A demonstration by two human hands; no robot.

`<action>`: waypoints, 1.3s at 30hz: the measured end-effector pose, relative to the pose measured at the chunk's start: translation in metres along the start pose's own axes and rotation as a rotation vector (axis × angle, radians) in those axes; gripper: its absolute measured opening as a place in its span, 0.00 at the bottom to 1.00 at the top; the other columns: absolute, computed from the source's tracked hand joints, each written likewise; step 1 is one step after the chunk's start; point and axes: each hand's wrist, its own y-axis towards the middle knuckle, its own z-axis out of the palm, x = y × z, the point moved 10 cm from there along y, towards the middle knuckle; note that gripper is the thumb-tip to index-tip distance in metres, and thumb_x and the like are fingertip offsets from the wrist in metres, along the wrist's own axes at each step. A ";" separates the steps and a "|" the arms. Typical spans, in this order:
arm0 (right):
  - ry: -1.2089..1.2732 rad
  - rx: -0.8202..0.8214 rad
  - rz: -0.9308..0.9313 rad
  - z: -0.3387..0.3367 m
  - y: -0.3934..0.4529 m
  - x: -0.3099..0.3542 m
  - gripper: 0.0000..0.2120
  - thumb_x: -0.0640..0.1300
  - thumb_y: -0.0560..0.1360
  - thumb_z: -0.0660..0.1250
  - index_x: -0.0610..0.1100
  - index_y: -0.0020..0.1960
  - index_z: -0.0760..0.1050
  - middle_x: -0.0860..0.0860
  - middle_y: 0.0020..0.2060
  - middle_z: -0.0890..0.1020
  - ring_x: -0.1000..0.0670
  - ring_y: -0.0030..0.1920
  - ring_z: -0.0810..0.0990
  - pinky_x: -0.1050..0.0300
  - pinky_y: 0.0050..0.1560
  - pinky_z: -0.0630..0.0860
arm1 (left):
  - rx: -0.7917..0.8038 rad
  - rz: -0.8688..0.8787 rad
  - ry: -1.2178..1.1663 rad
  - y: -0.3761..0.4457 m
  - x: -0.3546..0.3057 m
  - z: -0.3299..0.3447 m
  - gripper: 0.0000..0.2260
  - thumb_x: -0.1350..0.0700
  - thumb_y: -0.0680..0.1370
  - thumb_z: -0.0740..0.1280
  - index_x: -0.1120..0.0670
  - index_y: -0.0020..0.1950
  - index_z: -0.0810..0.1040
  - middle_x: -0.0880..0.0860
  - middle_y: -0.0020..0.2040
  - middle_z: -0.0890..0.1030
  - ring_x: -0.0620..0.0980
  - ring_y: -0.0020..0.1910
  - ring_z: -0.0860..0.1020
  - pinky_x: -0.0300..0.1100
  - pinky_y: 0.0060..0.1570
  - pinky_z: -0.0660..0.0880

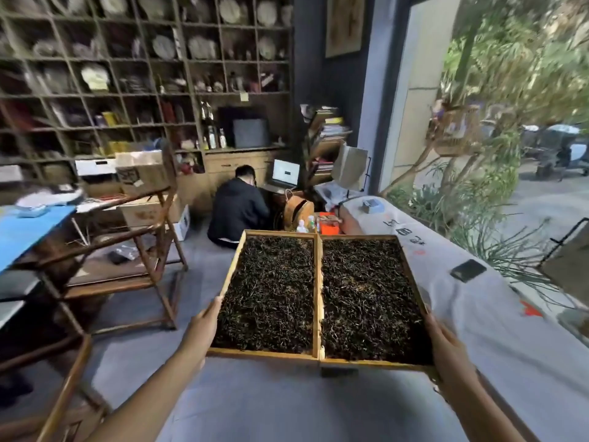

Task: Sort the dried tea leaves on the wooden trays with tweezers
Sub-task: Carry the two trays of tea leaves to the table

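Your left hand (pixel 204 323) and right hand (pixel 446 342) each grip an outer edge of the paired trays (pixel 317 282), frame centre; tea leaves (pixel 271 288) unsorted, no tweezers visible

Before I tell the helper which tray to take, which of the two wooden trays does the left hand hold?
The left tray: the left hand grips its outer rail, while the right hand holds the right tray beside the white cloth.
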 end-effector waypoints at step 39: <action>-0.186 0.918 -0.008 0.739 0.168 -0.033 0.16 0.48 0.80 0.58 0.44 0.64 0.74 0.48 0.55 0.79 0.53 0.51 0.77 0.58 0.52 0.72 | -0.810 -0.257 -0.320 0.240 0.008 -0.381 0.24 0.41 0.79 0.56 0.51 0.71 0.67 0.53 0.71 0.67 0.57 0.68 0.65 0.41 0.60 0.64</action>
